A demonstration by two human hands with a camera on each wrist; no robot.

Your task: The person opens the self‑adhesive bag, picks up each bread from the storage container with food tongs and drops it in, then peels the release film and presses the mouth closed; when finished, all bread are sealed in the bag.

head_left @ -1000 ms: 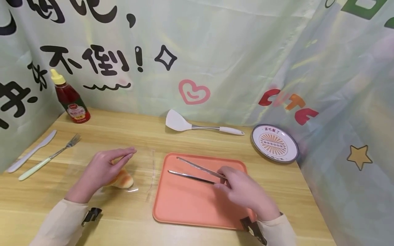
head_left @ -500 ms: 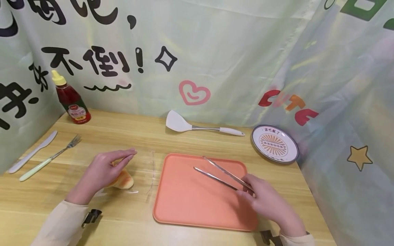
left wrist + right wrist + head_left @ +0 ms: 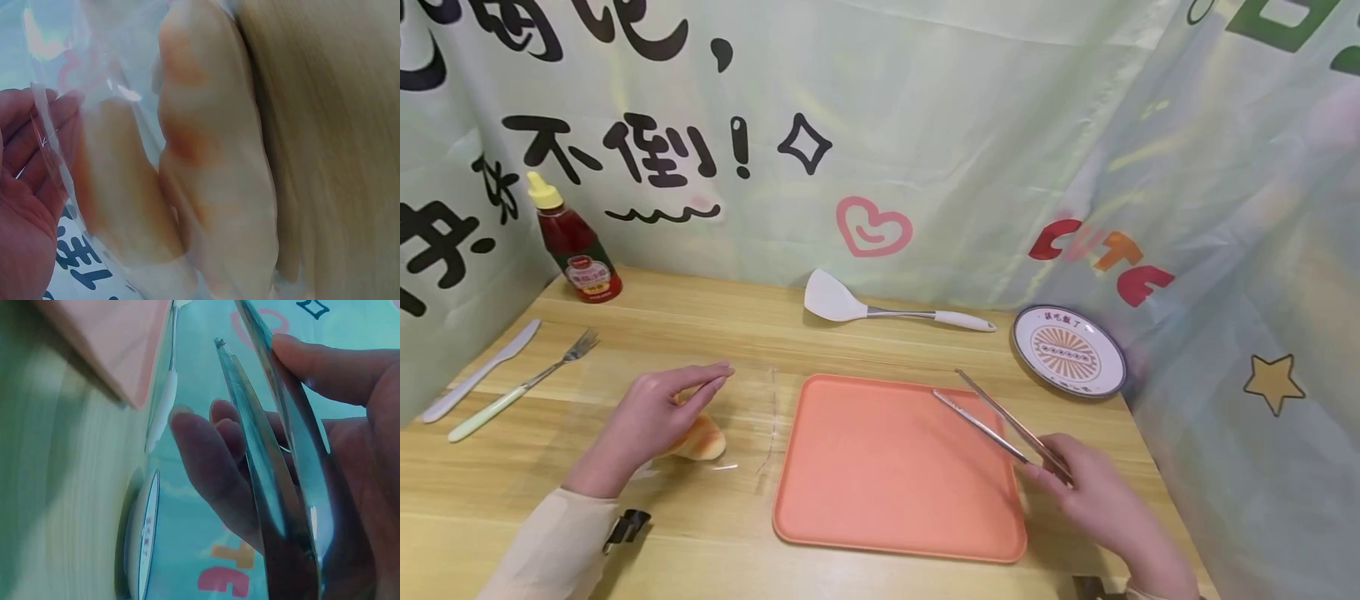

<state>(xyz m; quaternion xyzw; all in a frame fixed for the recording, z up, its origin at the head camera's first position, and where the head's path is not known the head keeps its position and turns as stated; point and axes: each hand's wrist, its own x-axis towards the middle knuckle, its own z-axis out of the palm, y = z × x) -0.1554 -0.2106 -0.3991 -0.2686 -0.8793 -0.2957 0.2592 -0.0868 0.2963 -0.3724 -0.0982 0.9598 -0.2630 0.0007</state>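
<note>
My left hand [image 3: 651, 425] is above the bread roll [image 3: 702, 439] at left, thumb and fingertips together, pinching the film of a clear plastic bag [image 3: 748, 417]. In the left wrist view, two browned bread pieces show through the film: a long roll [image 3: 212, 150] and a shorter one [image 3: 128, 187]. The left fingers [image 3: 37, 137] sit against the bag's edge. My right hand [image 3: 1093, 492] grips metal tongs [image 3: 1000, 417], whose arms stand apart with nothing between the tips. The tongs point up-left over the right edge of a coral tray [image 3: 895, 475]. Thumb and fingers lie on opposite tong arms.
A white spatula [image 3: 842, 302] lies behind the tray. A patterned plate [image 3: 1070, 350] is at back right. A ketchup bottle [image 3: 580, 250] stands at back left, with a knife [image 3: 482, 371] and a fork [image 3: 523, 386] before it. Printed cloth [image 3: 962, 150] walls the table.
My right hand has moved right with the tongs, from over the tray's middle to past its right edge. The left hand and bag stay put.
</note>
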